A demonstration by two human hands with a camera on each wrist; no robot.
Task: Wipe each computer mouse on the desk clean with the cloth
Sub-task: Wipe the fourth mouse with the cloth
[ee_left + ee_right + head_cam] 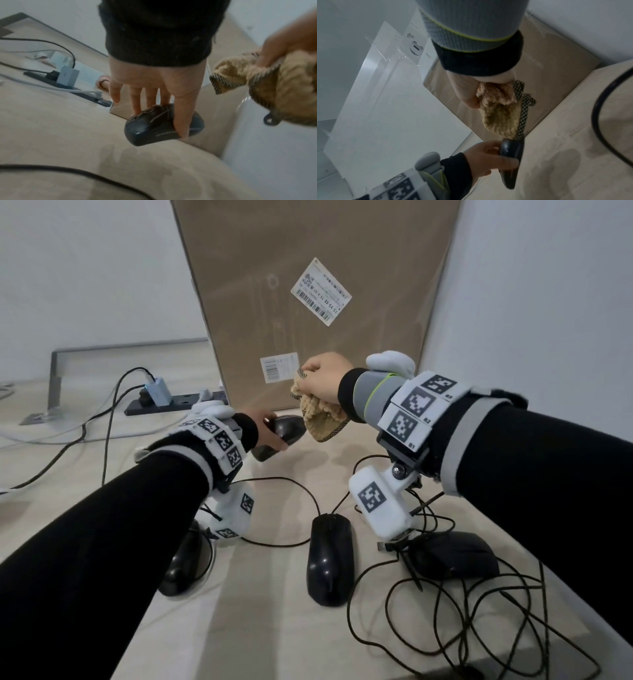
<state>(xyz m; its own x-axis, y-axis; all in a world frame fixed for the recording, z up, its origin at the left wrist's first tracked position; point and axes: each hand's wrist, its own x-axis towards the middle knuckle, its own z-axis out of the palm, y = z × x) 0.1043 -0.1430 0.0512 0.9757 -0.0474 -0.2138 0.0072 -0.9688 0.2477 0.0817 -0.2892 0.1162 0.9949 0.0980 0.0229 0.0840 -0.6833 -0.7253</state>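
My left hand (274,436) grips a black wireless mouse (289,429) by its sides, thumb and fingers curled round it, tilted in front of the cardboard box. The left wrist view shows the thumb across the mouse (149,129). My right hand (322,381) clutches a bunched tan cloth (323,417) just right of and above that mouse. In the right wrist view the cloth (500,116) hangs down and its lower end reaches the mouse (510,155). Three more black mice lie nearer me: one (185,559) partly under my left arm, one (330,556) in the middle, one (455,553) on the right.
A tall cardboard box (308,302) stands right behind the hands, against the right wall. A black power strip (171,402) with plugs and cables lies to the left, beside a grey monitor stand (58,378). Tangled mouse cables (479,611) loop over the near right desk.
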